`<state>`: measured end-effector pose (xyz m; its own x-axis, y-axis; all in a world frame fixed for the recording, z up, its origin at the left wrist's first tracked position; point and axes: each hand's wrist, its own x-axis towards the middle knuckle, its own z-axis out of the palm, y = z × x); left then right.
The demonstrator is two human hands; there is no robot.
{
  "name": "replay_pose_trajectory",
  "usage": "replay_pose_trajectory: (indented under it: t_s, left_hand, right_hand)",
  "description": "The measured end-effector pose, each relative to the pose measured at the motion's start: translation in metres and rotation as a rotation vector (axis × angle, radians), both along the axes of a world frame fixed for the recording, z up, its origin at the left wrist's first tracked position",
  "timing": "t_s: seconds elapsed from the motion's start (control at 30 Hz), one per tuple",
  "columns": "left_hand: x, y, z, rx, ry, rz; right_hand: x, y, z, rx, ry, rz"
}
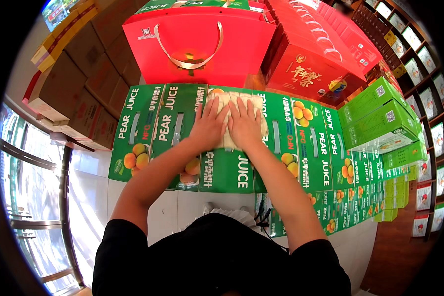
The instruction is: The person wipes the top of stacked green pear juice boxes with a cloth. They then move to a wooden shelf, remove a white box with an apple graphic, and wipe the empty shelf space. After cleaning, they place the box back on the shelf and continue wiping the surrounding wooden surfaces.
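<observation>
My left hand (208,127) lies palm down on a cream-coloured cloth (225,97), its fingers spread. Beside it, my right hand (245,127) rests flat on the same cloth, fingers also apart. Neither hand has its fingers curled around the cloth. Beneath the cloth is a green pear juice carton (225,172), partly hidden by the cloth and hands. It stands in a row of similar cartons (133,127), which have printed yellow fruit and grey carry handles on top.
A red paper gift bag (203,44) with a ribbon handle stands behind the row. Red gift boxes (310,70) are behind right, light-green boxes (381,118) at the right. Brown cardboard cartons (92,77) are stacked left, near a glass door (37,177). Shelves (425,129) line the far right.
</observation>
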<state>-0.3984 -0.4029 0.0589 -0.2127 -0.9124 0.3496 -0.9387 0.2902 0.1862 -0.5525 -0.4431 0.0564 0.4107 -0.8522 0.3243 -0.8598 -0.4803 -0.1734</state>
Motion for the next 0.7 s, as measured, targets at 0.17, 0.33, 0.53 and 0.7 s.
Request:
replay_pose_trajectory:
  t_s: [0.17,0.33,0.53,0.7]
  left_hand:
    - [0.007,-0.045,-0.012,-0.146,-0.057,0.151]
    - [-0.003,0.01,-0.003,-0.026,0.025,0.029]
    - [-0.02,0.139,0.02,0.11,0.089,-0.063]
    - [-0.015,0.125,0.021,0.119,0.068,-0.096]
  right_hand:
    - [0.025,-0.045,0.006,0.127,-0.022,-0.056]
    - [-0.002,0.004,0.003,0.063,0.001,0.017]
    - [-0.028,0.131,0.021,0.075,0.008,0.099]
    - [-0.022,0.123,0.024,0.093,0.043,0.068]
